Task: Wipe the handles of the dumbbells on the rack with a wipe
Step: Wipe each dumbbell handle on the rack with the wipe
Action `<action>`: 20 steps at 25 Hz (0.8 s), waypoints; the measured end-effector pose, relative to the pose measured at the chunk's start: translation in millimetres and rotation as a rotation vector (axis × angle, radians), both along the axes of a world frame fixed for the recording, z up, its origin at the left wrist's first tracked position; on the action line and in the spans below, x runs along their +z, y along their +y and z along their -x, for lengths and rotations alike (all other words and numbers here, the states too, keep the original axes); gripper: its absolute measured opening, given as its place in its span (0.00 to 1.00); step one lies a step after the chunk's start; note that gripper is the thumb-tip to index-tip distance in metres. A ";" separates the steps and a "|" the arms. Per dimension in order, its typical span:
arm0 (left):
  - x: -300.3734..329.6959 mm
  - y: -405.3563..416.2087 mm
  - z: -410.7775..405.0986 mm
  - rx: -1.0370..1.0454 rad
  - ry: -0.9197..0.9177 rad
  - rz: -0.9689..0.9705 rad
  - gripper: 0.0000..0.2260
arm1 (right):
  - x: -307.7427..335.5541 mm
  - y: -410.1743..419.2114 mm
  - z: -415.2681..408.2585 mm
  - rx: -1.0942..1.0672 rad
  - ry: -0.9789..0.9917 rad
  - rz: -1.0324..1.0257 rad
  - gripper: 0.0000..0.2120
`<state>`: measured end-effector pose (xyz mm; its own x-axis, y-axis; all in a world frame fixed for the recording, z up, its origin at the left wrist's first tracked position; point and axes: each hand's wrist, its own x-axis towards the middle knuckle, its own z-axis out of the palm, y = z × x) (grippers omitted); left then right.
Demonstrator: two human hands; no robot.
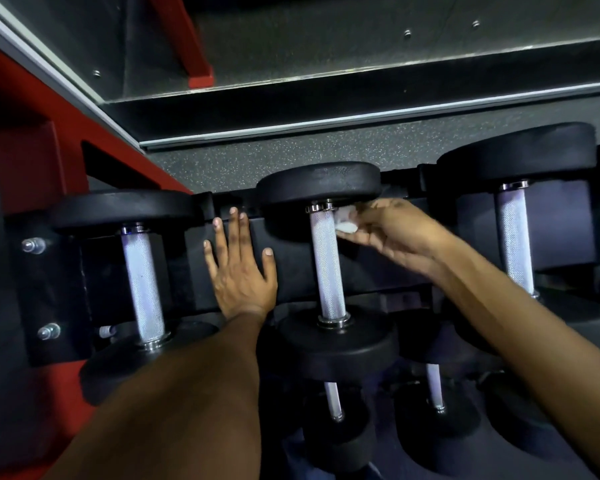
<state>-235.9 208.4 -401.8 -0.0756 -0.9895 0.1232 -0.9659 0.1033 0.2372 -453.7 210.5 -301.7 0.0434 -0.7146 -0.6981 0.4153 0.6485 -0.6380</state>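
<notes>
A small white wipe is pinched in the fingers of the right hand and is held against the right side of the knurled handle of the middle dumbbell, just below that dumbbell's far head. The middle dumbbell is seated on the upper tier of the black rack, with its handle running from the far rail toward the near edge. The left hand is laid flat on the rack's surface with fingers straight and spread, nothing being grasped, between the left dumbbell and the middle one. A right dumbbell is positioned toward the rack's right end. Further dumbbells are seen on a lower tier beneath the near edge. Two bolts are fitted at the rack's left end, beside a red frame.
</notes>
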 end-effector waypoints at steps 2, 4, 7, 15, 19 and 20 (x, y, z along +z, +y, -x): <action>-0.2 -0.5 0.5 -0.005 -0.001 -0.001 0.30 | -1.4 7.6 -5.8 0.036 -0.004 -0.014 0.13; 0.1 -0.5 1.6 -0.006 -0.005 0.001 0.30 | 1.0 40.4 -10.7 0.406 0.114 -0.067 0.14; -0.9 -0.9 0.8 -0.006 -0.012 0.000 0.30 | 1.6 19.8 -6.2 0.341 0.065 -0.107 0.15; 0.5 -1.5 1.1 -0.008 -0.001 -0.005 0.30 | -3.8 37.6 -11.4 0.339 -0.079 -0.136 0.18; -0.7 -0.7 0.7 -0.012 0.006 0.012 0.30 | 0.3 -6.9 -4.5 0.021 -0.122 -0.105 0.18; -0.6 -0.4 0.7 -0.012 0.011 0.012 0.30 | -3.5 9.2 -6.4 0.152 -0.069 -0.139 0.19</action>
<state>-236.6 208.0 -402.4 -0.0864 -0.9870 0.1355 -0.9618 0.1181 0.2468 -447.3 219.7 -305.3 0.1948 -0.5932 -0.7811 0.3454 0.7869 -0.5114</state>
